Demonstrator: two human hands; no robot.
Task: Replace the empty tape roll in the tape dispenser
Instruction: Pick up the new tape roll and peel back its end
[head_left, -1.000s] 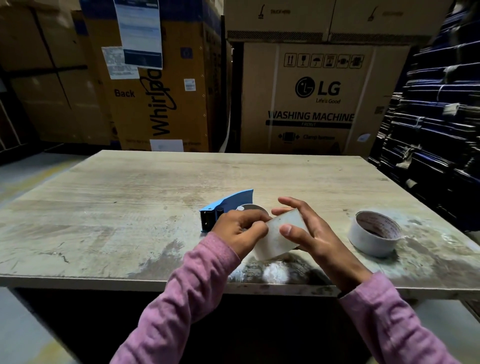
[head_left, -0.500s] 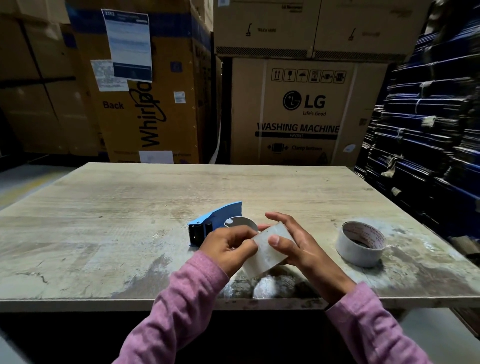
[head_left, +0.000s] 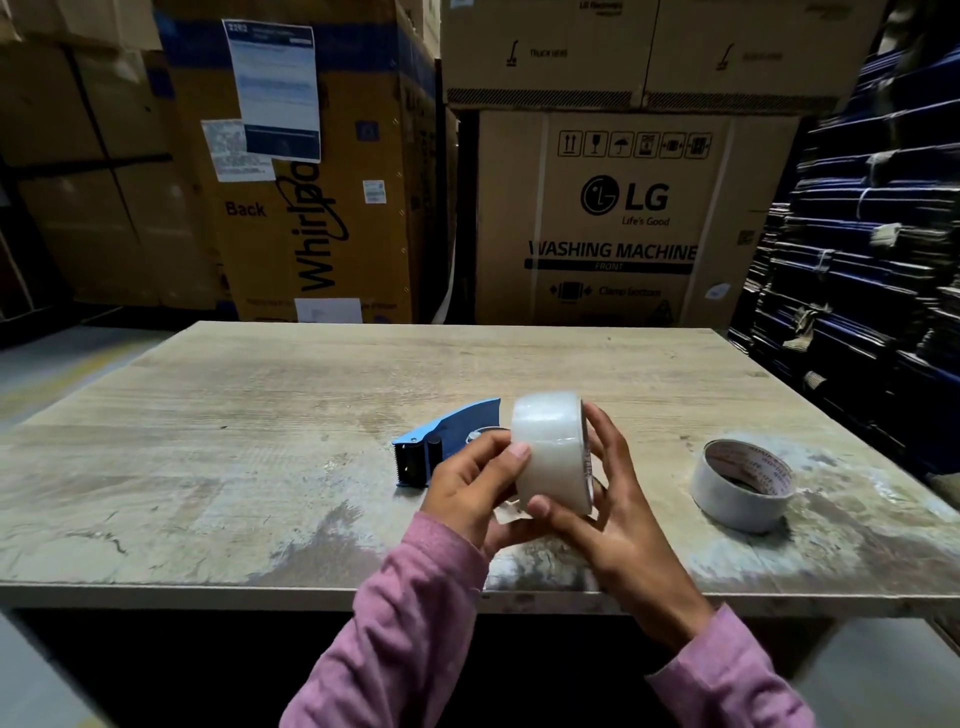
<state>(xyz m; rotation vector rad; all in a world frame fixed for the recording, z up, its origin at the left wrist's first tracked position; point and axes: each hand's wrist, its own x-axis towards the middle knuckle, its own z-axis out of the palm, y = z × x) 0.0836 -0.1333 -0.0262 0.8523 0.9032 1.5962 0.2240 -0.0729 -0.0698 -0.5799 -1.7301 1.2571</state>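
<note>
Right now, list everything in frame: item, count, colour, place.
clear tape roll: 1, translucent white, held above the table's near edge
tape dispenser: 1, blue, on the table behind the left hand
second tape roll: 1, white, flat on the table, right
table: 1, worn pale wood
cardboard boxes: several, brown, behind the table
dark blue stacks: far right
left hand: 1, pink sleeve, fingers on the clear roll
right hand: 1, pink sleeve, gripping the clear roll

Two tape rolls (head_left: 550, 457) (head_left: 743, 486); one dispenser (head_left: 441, 441); two hands (head_left: 467, 486) (head_left: 613, 514).
</note>
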